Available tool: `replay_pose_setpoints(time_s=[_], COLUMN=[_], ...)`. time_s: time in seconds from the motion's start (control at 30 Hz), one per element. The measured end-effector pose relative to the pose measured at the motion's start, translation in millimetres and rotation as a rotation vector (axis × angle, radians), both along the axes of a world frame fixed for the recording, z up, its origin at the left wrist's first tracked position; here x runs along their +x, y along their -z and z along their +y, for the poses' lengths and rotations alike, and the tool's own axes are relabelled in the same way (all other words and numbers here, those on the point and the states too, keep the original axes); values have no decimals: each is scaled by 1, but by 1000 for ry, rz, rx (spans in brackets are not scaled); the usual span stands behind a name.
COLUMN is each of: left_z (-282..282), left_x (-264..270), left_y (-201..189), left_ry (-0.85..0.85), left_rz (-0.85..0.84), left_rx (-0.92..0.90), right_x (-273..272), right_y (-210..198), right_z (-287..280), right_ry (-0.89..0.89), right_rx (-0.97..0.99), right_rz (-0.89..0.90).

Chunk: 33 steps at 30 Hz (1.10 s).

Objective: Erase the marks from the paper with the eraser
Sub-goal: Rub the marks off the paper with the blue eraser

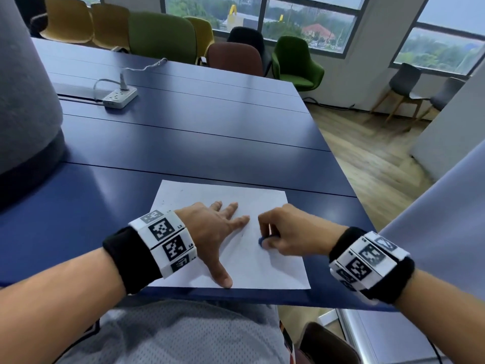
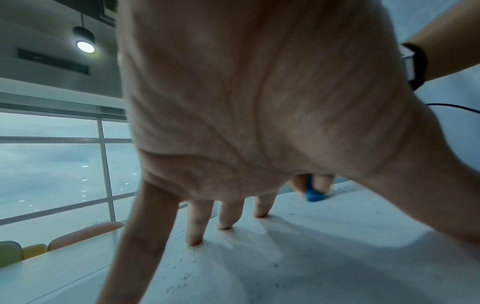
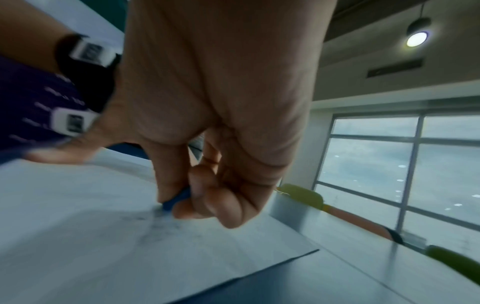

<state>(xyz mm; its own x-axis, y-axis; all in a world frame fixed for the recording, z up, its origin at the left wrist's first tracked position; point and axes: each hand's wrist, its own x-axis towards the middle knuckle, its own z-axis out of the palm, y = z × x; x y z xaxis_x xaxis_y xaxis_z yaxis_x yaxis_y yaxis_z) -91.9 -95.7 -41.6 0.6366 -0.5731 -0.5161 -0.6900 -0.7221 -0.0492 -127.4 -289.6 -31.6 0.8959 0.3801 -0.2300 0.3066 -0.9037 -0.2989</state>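
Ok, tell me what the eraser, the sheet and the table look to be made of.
Eraser: small blue block, matte, likely rubber or vinyl; dark crumbs lie on the sheet. Sheet: thin white paper, matte, lying flat with a crisp edge. Table: smooth dark blue panels with a soft sheen, probably laminate or painted board; cannot tell which.

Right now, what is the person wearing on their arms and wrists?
Both forearms are bare. The left hand and right hand wear no gloves. Each wrist carries a black fabric wristband wrapped by a ring of white rectangular tiles printed with black square fiducial codes; the right wrist's set matches.
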Motion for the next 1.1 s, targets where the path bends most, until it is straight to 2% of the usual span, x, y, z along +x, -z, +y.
replay_pose_setpoints(time_s=[0.07,0.23,0.3,0.43,0.53,0.67,0.87,1.0,1.1], left_z=[0,4,4,5,6,8,8,11,13], left_x=[1,8,8,7,6,5,6,9,13], left_y=[-1,-5,-4,-3,-4,-4,-10,-7,-9], left_ry=[-4,-19,-23,-28,-29,-25,-27,-35,-55], left_rz=[7,10,10,3,4,16,57,71,84], left_rx=[-7,-48,-58,-61,-46,-44,-37,-57,-71], right_x=[18,46,48,43,46,47,70,86,89], right_y=[-2,-20,-20,-1,-1,-1,-14,-3,-5], right_z=[-12,-46,-50,-45,-54,-63,-66,-71,-63], right_ry=[87,339,388,358,443,489,573,616,526], right_rx=[-19,152,158,-28,25,-53,96,-44,-107], right_rz=[-61,-109,-128,-75,-93,-18,-99,-32,-135])
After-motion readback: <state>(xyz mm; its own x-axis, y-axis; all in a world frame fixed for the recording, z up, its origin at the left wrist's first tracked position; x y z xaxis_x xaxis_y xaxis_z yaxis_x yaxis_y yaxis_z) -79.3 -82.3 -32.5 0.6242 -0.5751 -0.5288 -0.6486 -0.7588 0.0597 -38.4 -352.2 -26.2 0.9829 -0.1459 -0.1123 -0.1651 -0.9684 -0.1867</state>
